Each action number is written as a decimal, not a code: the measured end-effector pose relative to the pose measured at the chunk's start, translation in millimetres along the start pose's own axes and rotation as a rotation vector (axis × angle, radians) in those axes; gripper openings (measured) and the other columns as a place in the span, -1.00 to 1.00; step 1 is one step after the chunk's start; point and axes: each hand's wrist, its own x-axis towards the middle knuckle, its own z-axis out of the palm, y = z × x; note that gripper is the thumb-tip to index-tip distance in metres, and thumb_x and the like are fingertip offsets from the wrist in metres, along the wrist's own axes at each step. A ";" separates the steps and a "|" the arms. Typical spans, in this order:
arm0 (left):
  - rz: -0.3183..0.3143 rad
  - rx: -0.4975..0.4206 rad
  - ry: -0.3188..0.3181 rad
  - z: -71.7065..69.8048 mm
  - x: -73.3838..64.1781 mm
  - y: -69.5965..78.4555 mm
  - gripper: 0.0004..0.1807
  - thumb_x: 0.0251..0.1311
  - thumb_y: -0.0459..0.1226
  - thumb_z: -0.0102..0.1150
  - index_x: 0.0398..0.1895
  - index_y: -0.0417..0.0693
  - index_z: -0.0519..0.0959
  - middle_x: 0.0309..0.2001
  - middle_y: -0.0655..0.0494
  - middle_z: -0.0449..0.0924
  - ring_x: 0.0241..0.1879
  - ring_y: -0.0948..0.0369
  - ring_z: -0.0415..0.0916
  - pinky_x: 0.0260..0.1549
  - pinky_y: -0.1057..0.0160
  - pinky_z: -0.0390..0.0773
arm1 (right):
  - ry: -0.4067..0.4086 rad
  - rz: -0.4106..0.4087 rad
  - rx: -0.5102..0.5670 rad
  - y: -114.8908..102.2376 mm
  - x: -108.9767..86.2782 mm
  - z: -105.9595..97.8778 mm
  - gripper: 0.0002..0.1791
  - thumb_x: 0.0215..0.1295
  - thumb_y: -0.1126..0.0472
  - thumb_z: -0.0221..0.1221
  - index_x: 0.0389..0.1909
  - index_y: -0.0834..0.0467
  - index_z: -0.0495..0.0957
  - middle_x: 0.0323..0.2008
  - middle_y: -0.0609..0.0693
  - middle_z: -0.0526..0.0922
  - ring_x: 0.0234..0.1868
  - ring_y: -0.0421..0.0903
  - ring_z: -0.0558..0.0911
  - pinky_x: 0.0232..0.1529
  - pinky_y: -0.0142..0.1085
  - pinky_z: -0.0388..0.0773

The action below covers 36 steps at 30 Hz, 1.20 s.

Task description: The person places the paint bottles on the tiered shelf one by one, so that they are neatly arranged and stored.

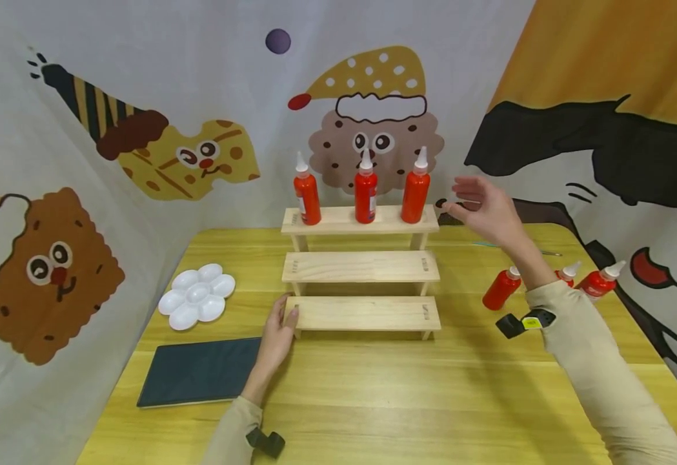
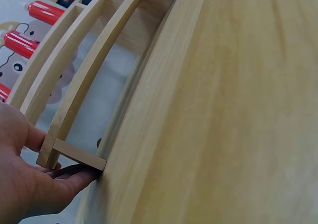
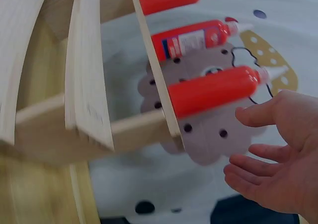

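"The three-tiered pale wooden stand (image 1: 364, 313) is at the middle of the yellow wood-grain bench (image 1: 367, 400), its steps rising toward the back," says one observer.

"And beside it?" asks the other.

"To its left, a flat, dark rectangular pad (image 1: 199, 372) lies nearer the person, with a white flower-shaped palette (image 1: 197, 296) beyond it."

"How are the hands?"

"The left hand (image 1: 277, 337) grips the left end of the lowest tier, its fingers curled round the edge. The right hand (image 1: 492, 212) is raised near the top tier's right end, fingers extended, thumb well apart, holding nothing."

"How far along does it look?"

"The top tier looks done: three red plastic bottles (image 1: 365, 197) with pointed white nozzles stand in a row there. Three more red bottles (image 1: 497, 292), on the bench right of the stand, seem left to place; whether they stand or lie is hard to tell."
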 end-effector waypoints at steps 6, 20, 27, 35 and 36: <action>0.003 -0.006 -0.008 -0.1 -0.4 0.1 -0.42 0.59 -0.19 -0.09 0.57 -0.16 0.13 0.59 -0.28 -0.02 0.56 -0.24 -0.03 0.45 -0.26 0.16 | 0.040 0.062 -0.026 18.4 -19.1 -18.7 -0.24 0.41 0.00 0.27 0.47 0.27 0.25 0.37 0.34 0.42 0.37 0.31 0.43 0.37 0.19 0.35; 0.005 -0.004 -0.008 -0.7 -1.3 1.0 -0.42 0.59 -0.22 -0.09 0.57 -0.16 0.13 0.56 -0.32 0.05 0.54 -0.27 0.00 0.42 -0.29 0.21 | 0.108 0.155 0.028 74.4 -66.6 -24.8 -0.21 0.50 -0.03 0.15 0.51 0.34 0.10 0.42 0.41 0.28 0.42 0.39 0.28 0.45 0.26 0.17; 0.007 0.000 -0.010 -0.6 -0.4 0.6 -0.42 0.59 -0.20 -0.09 0.56 -0.18 0.13 0.56 -0.33 0.06 0.54 -0.26 0.02 0.41 -0.28 0.23 | 0.137 0.173 0.034 97.6 -86.8 -18.0 -0.19 0.49 0.00 0.16 0.51 0.38 0.08 0.40 0.47 0.32 0.37 0.44 0.34 0.37 0.29 0.24; 0.009 0.000 -0.010 -0.4 -0.1 -0.3 -0.41 0.60 -0.20 -0.10 0.57 -0.20 0.11 0.50 -0.36 0.18 0.50 -0.25 0.14 0.37 -0.27 0.31 | 0.096 0.252 0.081 119.6 -103.5 -2.2 -0.17 0.48 0.02 0.18 0.51 0.41 0.06 0.38 0.51 0.30 0.36 0.48 0.35 0.32 0.13 0.44; 0.009 0.001 -0.009 -0.4 -0.2 -0.1 -0.41 0.60 -0.19 -0.10 0.57 -0.19 0.11 0.50 -0.36 0.19 0.50 -0.25 0.15 0.36 -0.27 0.32 | 0.093 0.266 0.082 121.9 -104.7 -0.2 -0.17 0.47 0.03 0.19 0.51 0.41 0.06 0.38 0.51 0.30 0.35 0.48 0.36 0.26 -0.01 0.54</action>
